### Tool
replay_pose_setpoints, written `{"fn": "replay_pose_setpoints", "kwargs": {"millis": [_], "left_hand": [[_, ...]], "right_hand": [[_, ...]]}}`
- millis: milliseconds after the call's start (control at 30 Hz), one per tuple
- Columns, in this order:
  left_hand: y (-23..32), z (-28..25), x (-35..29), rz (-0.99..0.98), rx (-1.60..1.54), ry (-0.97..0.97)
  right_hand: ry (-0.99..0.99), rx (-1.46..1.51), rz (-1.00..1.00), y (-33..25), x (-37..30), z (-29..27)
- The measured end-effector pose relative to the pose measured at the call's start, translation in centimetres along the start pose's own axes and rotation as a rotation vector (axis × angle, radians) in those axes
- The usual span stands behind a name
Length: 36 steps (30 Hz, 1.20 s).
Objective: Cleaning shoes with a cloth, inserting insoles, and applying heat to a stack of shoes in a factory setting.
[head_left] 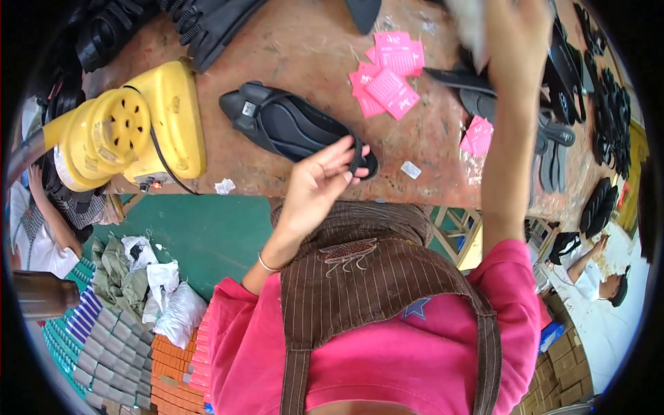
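A black pointed flat shoe (275, 123) lies on the worn brown table (256, 48), toe to the far left, with a small light label on its bow. My left hand (319, 178) is at the shoe's heel end, its fingers closed round the back strap. Stretched to the far right, my right hand (520, 31) is smeared by motion and partly cut off by the upper edge. Beside it is a blurred whitish thing (467, 22); whether I hold it cannot be made out. Pink hang tags (391, 91) lie in a loose pile beyond the shoe.
A yellow machine (173, 117) with a round vented head and a cable stands at the left. Black shoes (207, 28) crowd the back left; more shoes and grey soles (553, 155) lie right. A pink tag bunch (477, 135) lies near my right forearm. Other people sit at both sides.
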<state>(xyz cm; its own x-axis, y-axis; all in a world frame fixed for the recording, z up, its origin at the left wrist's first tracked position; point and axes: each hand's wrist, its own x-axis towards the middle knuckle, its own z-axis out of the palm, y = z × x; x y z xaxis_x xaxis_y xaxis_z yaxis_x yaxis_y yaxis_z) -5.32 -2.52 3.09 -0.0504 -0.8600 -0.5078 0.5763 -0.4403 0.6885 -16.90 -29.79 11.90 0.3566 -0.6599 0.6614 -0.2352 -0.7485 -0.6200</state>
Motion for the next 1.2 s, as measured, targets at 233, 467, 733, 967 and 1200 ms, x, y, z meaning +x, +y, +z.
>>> {"fn": "replay_pose_setpoints", "kwargs": {"millis": [233,467,733,967,1200], "left_hand": [[-0.5,-0.3,-0.4,-0.029,-0.05,-0.007],[-0.9,-0.6,-1.0,0.094,-0.193,-0.032],[-0.9,0.2,-1.0,0.105,-0.281,0.004],[0.1,0.9,-0.6,0.126,-0.381,0.001],[0.5,0.7,-0.8,0.083,-0.404,-0.049]], "right_hand": [[-0.201,0.011,0.47,-9.2,-18.6,-1.1],[-0.209,-0.244,0.304,-10.8,-21.8,2.0],[-0.193,-0.221,0.258,-11.5,-21.8,2.2],[-0.213,-0.171,0.282,-12.6,-22.3,2.0],[-0.185,-0.212,0.281,-12.3,-21.6,2.0]]}}
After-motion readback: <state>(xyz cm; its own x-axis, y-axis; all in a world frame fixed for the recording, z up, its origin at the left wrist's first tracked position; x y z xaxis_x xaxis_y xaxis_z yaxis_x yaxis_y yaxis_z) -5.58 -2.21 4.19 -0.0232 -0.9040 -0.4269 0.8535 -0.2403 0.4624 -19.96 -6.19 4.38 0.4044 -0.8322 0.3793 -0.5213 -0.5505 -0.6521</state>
